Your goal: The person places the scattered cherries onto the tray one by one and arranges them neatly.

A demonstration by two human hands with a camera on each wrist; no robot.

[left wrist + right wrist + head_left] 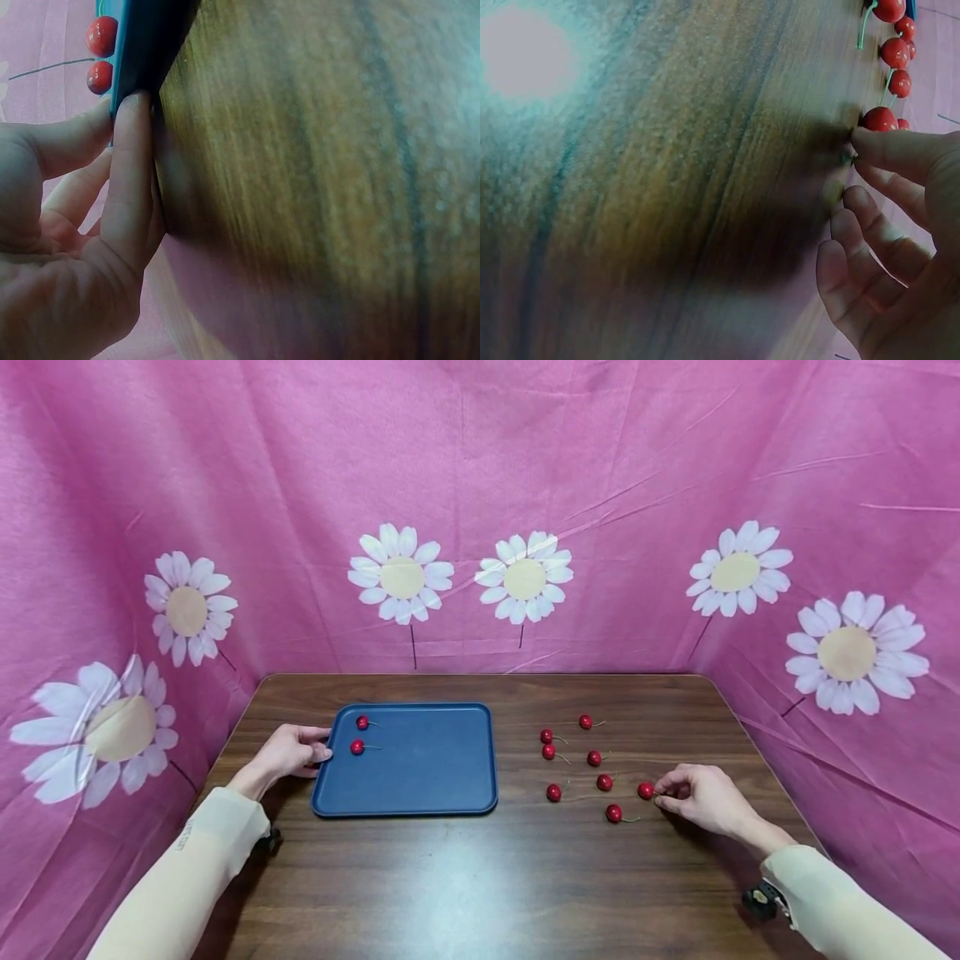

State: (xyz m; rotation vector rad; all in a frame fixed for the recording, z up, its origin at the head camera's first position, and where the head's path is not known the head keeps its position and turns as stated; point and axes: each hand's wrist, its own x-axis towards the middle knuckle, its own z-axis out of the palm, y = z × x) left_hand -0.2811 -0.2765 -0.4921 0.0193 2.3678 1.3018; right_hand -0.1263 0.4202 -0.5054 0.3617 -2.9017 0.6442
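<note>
A dark blue rectangular tray (427, 768) lies on the left half of the table. My left hand (288, 750) holds its left rim, thumb at the upper side and fingers against the outer edge. Two red cherries with stems, an upper cherry (363, 722) and a lower cherry (357, 747), sit in the tray near that rim. On the right, my right hand (708, 797) pinches the stem of a cherry (646, 791) between thumb and forefinger. That fruit appears to be at table level; most of its stem is hidden by the fingertips (866, 141).
Several loose cherries lie between the tray and my right hand, among them a far cherry (586, 722) and a near cherry (614, 813). The brown wooden table (465, 877) meets a pink curtain (465, 460) with printed daisies behind and at both sides.
</note>
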